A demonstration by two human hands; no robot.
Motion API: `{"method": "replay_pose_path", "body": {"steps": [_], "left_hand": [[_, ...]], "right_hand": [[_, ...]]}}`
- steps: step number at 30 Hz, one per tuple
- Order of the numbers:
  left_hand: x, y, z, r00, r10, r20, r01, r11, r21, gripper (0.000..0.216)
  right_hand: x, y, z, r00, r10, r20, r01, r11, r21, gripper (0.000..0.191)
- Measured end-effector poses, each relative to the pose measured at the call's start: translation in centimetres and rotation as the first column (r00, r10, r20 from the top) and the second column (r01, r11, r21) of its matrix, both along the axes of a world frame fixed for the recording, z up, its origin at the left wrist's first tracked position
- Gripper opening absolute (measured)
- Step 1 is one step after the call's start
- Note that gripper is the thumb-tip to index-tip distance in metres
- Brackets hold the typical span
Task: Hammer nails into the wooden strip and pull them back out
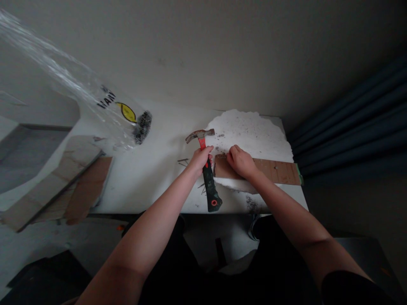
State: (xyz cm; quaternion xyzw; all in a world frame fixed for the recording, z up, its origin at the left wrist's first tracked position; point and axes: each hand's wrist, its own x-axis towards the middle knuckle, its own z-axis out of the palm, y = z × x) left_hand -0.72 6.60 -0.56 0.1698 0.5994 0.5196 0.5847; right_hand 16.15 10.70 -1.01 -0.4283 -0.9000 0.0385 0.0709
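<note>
My left hand point(200, 159) is closed round the upper part of a hammer's handle point(210, 186), which is red near the head and black lower down. The metal claw head point(196, 135) points left, above my knuckles. My right hand point(240, 161) rests with curled fingers on the left end of a brown wooden strip point(276, 170). The strip lies across a white foam sheet point(251, 131) on the white table point(152, 169). What my right fingers pinch is hidden.
A few nails point(183, 162) lie on the table left of the hammer. A clear plastic bag point(108, 110) with printed lettering lies at the back left. Brown boards point(76, 182) lean off the table's left edge. Dark curtains point(356, 127) hang at the right.
</note>
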Motion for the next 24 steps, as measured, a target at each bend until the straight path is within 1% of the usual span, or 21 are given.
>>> {"method": "replay_pose_path", "body": {"steps": [4, 7, 10, 12, 13, 15, 17, 19, 20, 21, 23, 24], "left_hand": [[0.0, 0.0, 0.1, 1.0, 0.011, 0.006, -0.011, 1.0, -0.014, 0.015], [0.0, 0.1, 0.0, 1.0, 0.007, -0.001, -0.007, 1.0, -0.014, 0.019], [-0.1, 0.1, -0.1, 1.0, 0.005, 0.006, -0.005, 1.0, -0.009, 0.019], [-0.1, 0.2, -0.1, 1.0, -0.001, 0.017, 0.001, 1.0, -0.001, 0.019], [-0.1, 0.1, -0.2, 1.0, -0.004, 0.018, 0.004, 1.0, 0.0, 0.02], [-0.2, 0.1, -0.2, 1.0, -0.003, 0.02, 0.003, 1.0, -0.006, 0.021], [-0.1, 0.1, -0.1, 1.0, 0.009, 0.025, -0.008, 1.0, -0.017, 0.022], [-0.1, 0.1, -0.1, 0.999, 0.021, 0.035, -0.021, 1.0, -0.02, 0.022], [-0.1, 0.1, 0.0, 0.999, 0.022, 0.04, -0.021, 1.0, -0.019, 0.021], [-0.1, 0.1, 0.0, 0.999, 0.02, 0.046, -0.019, 1.0, -0.019, 0.021], [-0.3, 0.2, 0.1, 0.998, 0.007, 0.069, -0.006, 1.0, -0.027, 0.019], [-0.5, 0.3, 0.1, 0.996, -0.001, 0.088, 0.004, 0.999, -0.036, 0.019]], "right_hand": [[0.3, 0.3, -0.2, 0.987, -0.047, -0.154, 0.042, 0.999, -0.033, 0.022], [0.4, 0.4, -0.1, 0.927, -0.071, -0.368, 0.037, 0.995, -0.098, 0.018], [0.3, 0.2, 0.4, 0.815, -0.065, -0.576, -0.071, 0.975, -0.211, 0.011], [0.4, -0.1, 0.9, 0.77, -0.075, -0.634, -0.148, 0.945, -0.291, 0.008], [0.5, -0.3, 1.2, 0.769, -0.076, -0.634, -0.178, 0.928, -0.327, 0.006], [0.9, -0.9, 2.1, 0.809, -0.04, -0.586, -0.238, 0.89, -0.389, 0.005], [1.5, -1.8, 3.2, 0.873, 0.073, -0.482, -0.318, 0.835, -0.449, 0.008], [2.0, -3.1, 4.4, 0.917, 0.229, -0.328, -0.379, 0.758, -0.531, 0.013], [2.1, -4.0, 4.9, 0.918, 0.305, -0.255, -0.398, 0.71, -0.581, 0.014], [2.2, -4.8, 5.3, 0.901, 0.385, -0.199, -0.419, 0.659, -0.625, 0.013], [2.1, -6.6, 5.5, 0.837, 0.534, -0.12, -0.458, 0.565, -0.686, 0.011], [1.9, -7.4, 5.3, 0.812, 0.575, -0.095, -0.464, 0.54, -0.702, 0.012]]}}
